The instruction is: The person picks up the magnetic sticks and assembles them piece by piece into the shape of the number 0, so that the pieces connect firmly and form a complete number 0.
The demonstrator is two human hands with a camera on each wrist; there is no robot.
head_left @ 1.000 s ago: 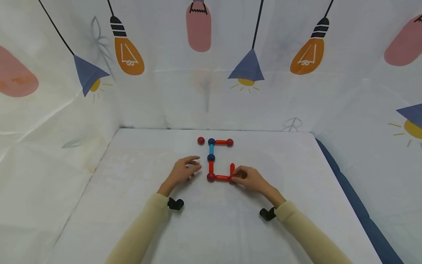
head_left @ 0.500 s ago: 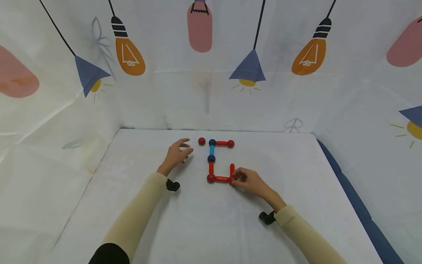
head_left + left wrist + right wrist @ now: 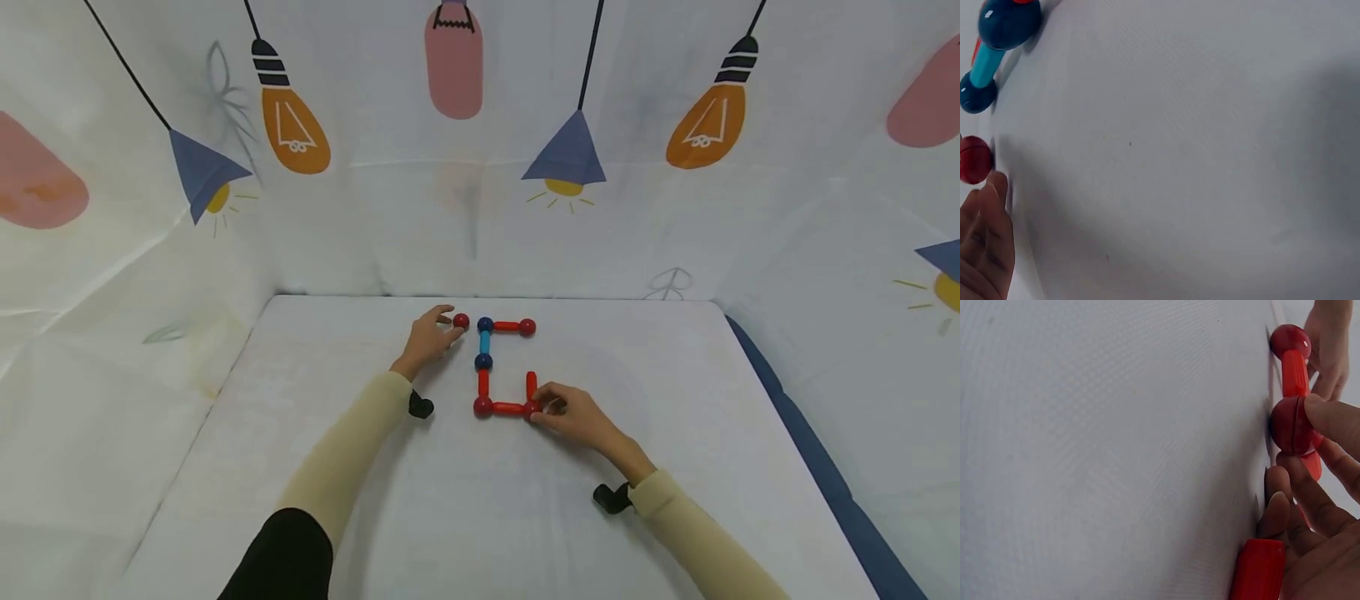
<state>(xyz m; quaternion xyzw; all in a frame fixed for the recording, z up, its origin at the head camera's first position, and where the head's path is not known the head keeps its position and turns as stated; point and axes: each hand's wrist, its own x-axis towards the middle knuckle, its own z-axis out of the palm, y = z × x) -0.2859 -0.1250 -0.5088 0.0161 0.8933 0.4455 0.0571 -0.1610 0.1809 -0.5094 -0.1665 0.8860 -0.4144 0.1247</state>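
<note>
On the white table lies a magnetic ball-and-stick figure of red and blue pieces, roughly C-shaped, with a blue ball (image 3: 483,362) on its left side. My left hand (image 3: 426,343) is at a loose red magnetic ball (image 3: 461,321) beside the top left corner, thumb and fingers around it; the left wrist view shows only part of this grip. My right hand (image 3: 573,412) pinches the red ball (image 3: 1291,425) at the lower right corner. From that corner a red stick (image 3: 531,383) points up the table. Another red stick (image 3: 1259,569) shows by the right hand's lower fingers.
A top red stick (image 3: 506,327) ends in a red ball (image 3: 528,327) near the table's far edge. Behind the table (image 3: 300,467) hangs a white cloth (image 3: 405,225) printed with lamps and bulbs. A dark blue strip (image 3: 817,467) runs along the right.
My left hand has moved from the figure's left side up the table, then right to the loose red ball. The right hand stays at the lower right corner.
</note>
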